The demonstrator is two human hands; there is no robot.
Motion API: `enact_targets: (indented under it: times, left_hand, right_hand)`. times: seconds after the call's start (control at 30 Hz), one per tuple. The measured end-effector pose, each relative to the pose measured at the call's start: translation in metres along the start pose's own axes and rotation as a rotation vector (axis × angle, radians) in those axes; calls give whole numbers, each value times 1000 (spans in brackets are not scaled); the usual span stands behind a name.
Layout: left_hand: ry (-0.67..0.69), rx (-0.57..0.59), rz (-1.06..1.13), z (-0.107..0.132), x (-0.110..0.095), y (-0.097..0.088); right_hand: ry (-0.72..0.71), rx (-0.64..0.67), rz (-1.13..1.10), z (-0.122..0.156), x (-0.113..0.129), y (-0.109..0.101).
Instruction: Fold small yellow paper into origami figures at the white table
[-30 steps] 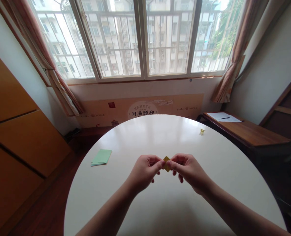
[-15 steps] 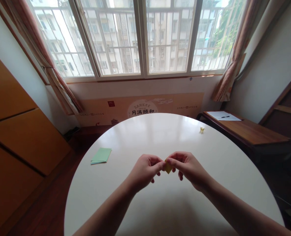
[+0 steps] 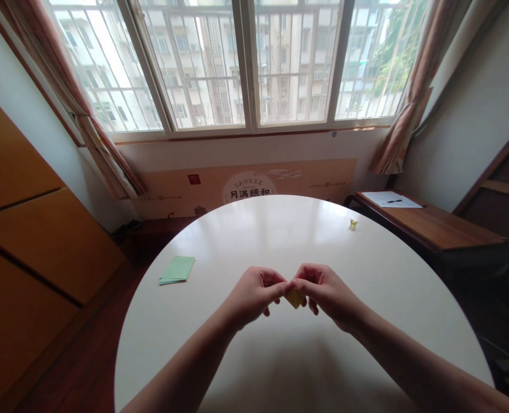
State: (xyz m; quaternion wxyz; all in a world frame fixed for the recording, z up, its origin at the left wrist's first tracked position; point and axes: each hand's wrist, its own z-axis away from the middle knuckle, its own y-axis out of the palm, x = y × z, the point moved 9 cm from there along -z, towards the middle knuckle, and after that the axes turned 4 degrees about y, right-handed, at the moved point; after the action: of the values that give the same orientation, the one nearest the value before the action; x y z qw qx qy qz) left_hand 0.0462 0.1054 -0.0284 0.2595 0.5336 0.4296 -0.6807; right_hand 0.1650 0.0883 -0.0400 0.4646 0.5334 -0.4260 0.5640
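Folded yellow paper [image 3: 296,299], small: lower centre of the frame, gripped along its upper part from both sides. Left hand [image 3: 257,295]: thumb and forefinger pinching the paper, remaining fingers loosely curled. Right hand [image 3: 327,291]: thumb and forefinger likewise pinching, other fingers bent below. Green sheets [image 3: 177,268], stacked: left of centre. Small yellow object [image 3: 353,225]: right of centre, near far edge of round white table [image 3: 237,241].

There are two hands [image 3: 252,295], one yellow paper [image 3: 295,299], one yellow figurine [image 3: 353,225], one paper stack [image 3: 178,268], two curtains [image 3: 101,149] and one pen [image 3: 394,201].
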Motion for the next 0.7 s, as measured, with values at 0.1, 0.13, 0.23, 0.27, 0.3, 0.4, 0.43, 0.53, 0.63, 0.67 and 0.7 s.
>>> enact_targets:
  times: [0.1, 0.13, 0.23, 0.27, 0.3, 0.4, 0.43, 0.53, 0.63, 0.67, 0.7]
  left_hand:
    - [15, -2, 1, 0, -1, 0]
    - [18, -4, 1, 0, -1, 0]
    - [-4, -10, 40, 0, 0, 0]
    - [-15, -16, 67, 0, 1, 0]
    - [-28, -24, 98, 0, 2, -1]
    - [-52, -66, 164, -1, 4, -6]
    - [-53, -85, 173, -1, 4, -8]
    - [-21, -156, 217, -1, 2, -13]
    - [18, -137, 296, 0, -1, -3]
    - [22, -102, 307, 0, -1, 4]
    - [20, -74, 309, 0, 0, 10]
  right_hand:
    - [12, 6, -24, 0, 0, 1]
    - [17, 7, -33, 1, 0, 1]
    - [18, -9, -56, 2, 1, 0]
    - [14, -20, -65, 2, 1, -2]
    - [10, -32, -77, 2, 1, -3]
    - [-9, -72, -126, 2, 2, -9]
    - [-16, -88, -145, 2, 3, -12]
    - [-46, -141, -193, 0, 3, -18]
    - [-85, -153, -213, 0, 3, -18]
    - [-99, -143, -216, 0, 4, -16]
    - [-111, -131, -217, 0, 4, -14]
